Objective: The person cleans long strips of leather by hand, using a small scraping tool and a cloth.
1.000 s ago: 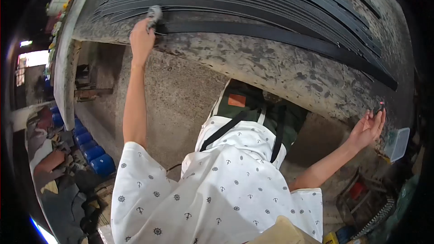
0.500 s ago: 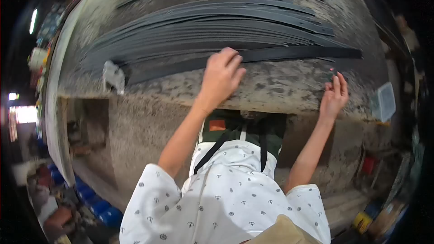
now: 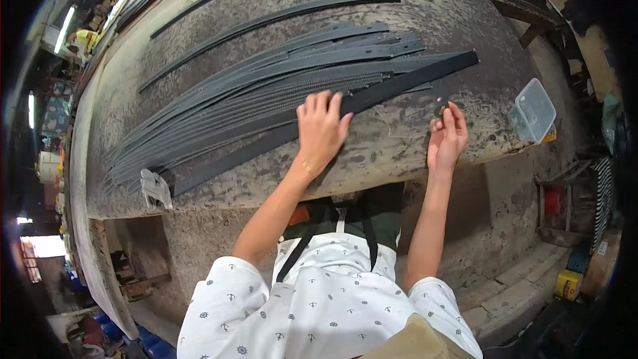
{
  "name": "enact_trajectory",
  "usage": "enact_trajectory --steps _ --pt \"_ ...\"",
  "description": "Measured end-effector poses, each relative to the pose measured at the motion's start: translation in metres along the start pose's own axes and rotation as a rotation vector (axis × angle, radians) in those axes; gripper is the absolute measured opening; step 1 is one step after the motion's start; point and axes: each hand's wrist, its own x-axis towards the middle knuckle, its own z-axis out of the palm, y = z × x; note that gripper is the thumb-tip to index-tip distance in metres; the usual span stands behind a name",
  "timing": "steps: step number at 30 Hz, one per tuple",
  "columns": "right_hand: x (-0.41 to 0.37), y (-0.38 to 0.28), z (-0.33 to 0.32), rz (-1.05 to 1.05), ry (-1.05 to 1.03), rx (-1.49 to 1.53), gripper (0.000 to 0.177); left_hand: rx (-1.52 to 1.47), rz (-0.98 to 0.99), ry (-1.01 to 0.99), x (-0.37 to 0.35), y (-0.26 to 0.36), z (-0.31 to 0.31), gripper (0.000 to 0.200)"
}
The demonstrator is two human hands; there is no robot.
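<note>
A long flat black strip lies slantwise along the near side of a bundle of dark grey strips. My left hand lies over the middle of this strip, fingers bent across it and thumb by its near edge. Off to the right, my right hand pinches a small dark round piece with a pinkish spot, its kind too small to tell. That hand is raised close to the table's near side, apart from the strip. Several strips in the bundle have ridged edges, and some have holes near their right ends.
The worktable has a stained, worn top. A clear plastic container stands at its right edge, and a crumpled whitish plastic piece lies at the left front. Farther back are more separate strips. A wooden stool is at the right.
The view has turned, so the strips now slant up to the right. My right hand has come nearer my left, holding the small round piece up. My left hand stays on the black strip.
</note>
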Motion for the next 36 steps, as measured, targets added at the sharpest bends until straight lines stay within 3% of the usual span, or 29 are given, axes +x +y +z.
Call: enact_trajectory --steps 8,15,19,22,24,26,28,29,31,33,34,36 --pt "0.001 0.000 -0.005 0.001 0.050 -0.003 0.019 0.091 0.158 -0.282 -0.017 -0.031 -0.022 0.036" --pt "-0.002 -0.003 -0.008 -0.006 0.051 0.017 0.016 0.025 0.044 -0.538 -0.031 -0.045 -0.064 0.036" --pt "-0.005 0.000 -0.008 -0.018 0.084 -0.005 0.016 -0.002 -0.083 -0.568 -0.065 -0.076 -0.098 0.036" --pt "-0.004 -0.003 -0.002 -0.039 0.059 -0.049 0.016 0.130 -0.167 -0.303 -0.090 -0.122 -0.143 0.049" --pt "-0.005 0.001 -0.007 -0.068 0.087 -0.239 0.019 0.452 -0.427 0.005 -0.123 -0.181 -0.175 0.050" --pt "-0.004 0.004 -0.010 -0.070 0.049 -0.285 0.018 0.984 -0.614 0.293 -0.178 -0.259 -0.198 0.053" --pt "-0.005 0.007 -0.007 -0.076 0.024 -0.325 0.018 1.079 -0.834 0.181 -0.246 -0.332 -0.214 0.057" --pt "-0.005 0.006 -0.005 -0.053 0.031 -0.326 0.018 1.078 -0.838 0.175 -0.263 -0.349 -0.223 0.057" --pt "-0.005 -0.003 -0.006 -0.021 0.046 -0.320 0.018 0.615 -1.084 0.156 -0.278 -0.371 -0.231 0.054" --pt "-0.002 -0.017 -0.008 -0.055 0.089 -0.416 0.017 0.729 -0.864 0.227 -0.268 -0.365 -0.231 0.041" --pt "0.002 -0.030 -0.014 -0.089 0.115 -0.541 0.017 0.918 -1.071 0.109 -0.242 -0.340 -0.230 0.037" --pt "0.019 -0.049 -0.029 -0.212 0.136 -0.511 0.016 0.914 -0.854 0.232 -0.215 -0.311 -0.217 0.037"
